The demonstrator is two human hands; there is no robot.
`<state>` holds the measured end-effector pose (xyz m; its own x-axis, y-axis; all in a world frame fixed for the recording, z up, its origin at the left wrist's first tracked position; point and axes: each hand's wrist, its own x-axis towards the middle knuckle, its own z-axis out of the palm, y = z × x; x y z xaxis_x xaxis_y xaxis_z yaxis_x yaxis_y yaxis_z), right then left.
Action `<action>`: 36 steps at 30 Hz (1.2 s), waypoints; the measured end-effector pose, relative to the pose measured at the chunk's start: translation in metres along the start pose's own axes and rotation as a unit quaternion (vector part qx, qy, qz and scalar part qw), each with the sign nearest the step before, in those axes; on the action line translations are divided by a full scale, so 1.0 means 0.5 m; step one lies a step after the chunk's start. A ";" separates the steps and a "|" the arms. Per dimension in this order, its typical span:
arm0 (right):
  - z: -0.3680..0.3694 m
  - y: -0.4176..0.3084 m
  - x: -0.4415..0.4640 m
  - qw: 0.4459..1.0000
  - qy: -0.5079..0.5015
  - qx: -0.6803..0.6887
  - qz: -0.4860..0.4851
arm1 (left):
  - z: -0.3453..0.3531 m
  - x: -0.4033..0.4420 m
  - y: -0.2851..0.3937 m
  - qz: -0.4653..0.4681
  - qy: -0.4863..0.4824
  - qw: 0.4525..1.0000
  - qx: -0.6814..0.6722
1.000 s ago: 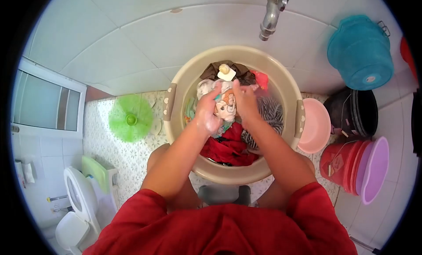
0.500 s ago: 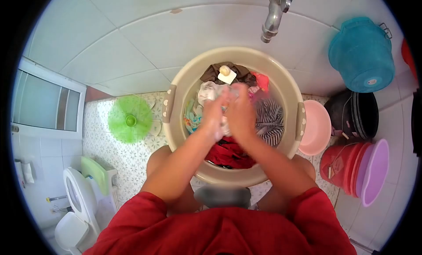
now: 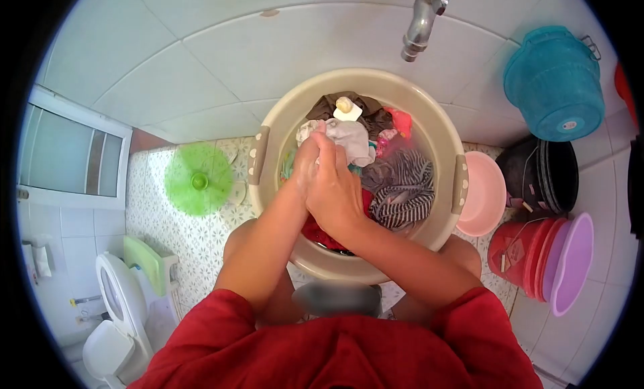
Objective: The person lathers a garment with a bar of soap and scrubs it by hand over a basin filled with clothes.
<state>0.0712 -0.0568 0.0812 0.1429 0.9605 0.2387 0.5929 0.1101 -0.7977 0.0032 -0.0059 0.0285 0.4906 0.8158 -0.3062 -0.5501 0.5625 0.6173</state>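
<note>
My left hand and my right hand are pressed together over a large beige tub. Between them they grip a wet white cloth, which spills out past the fingers on the far side. The right hand lies partly over the left, hiding some of its fingers. Around them in the tub lie a striped garment, a red garment and a dark brown garment. A small white block with a cream knob rests on the brown one.
A metal tap juts from the tiled wall. On the right stand a pink basin, a black bucket, red buckets, a purple basin and a blue bucket. A green transparent disc-shaped object is on the left.
My hands have shifted left and closed tightly together. More of the white cloth and the striped garment shows now.
</note>
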 end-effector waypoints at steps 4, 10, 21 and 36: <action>-0.030 0.071 0.077 0.996 0.076 0.002 0.055 | 0.116 -0.038 0.002 -0.097 0.181 0.978 0.023; -0.029 0.013 0.014 0.999 -0.035 -0.004 0.035 | 0.032 0.006 0.008 -0.065 0.158 0.985 0.015; -0.048 0.175 0.085 0.950 0.045 0.203 0.231 | 0.104 -0.034 0.020 -0.097 0.068 0.993 -0.022; -0.048 0.030 0.024 0.998 0.004 -0.042 -0.053 | 0.054 -0.039 -0.060 -0.035 0.056 0.977 -0.204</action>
<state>0.1008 -0.0497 0.0856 0.0823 0.9424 0.3241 0.6691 0.1888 -0.7188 0.0286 -0.0425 0.0354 0.4725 0.7697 -0.4292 -0.7523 0.6060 0.2586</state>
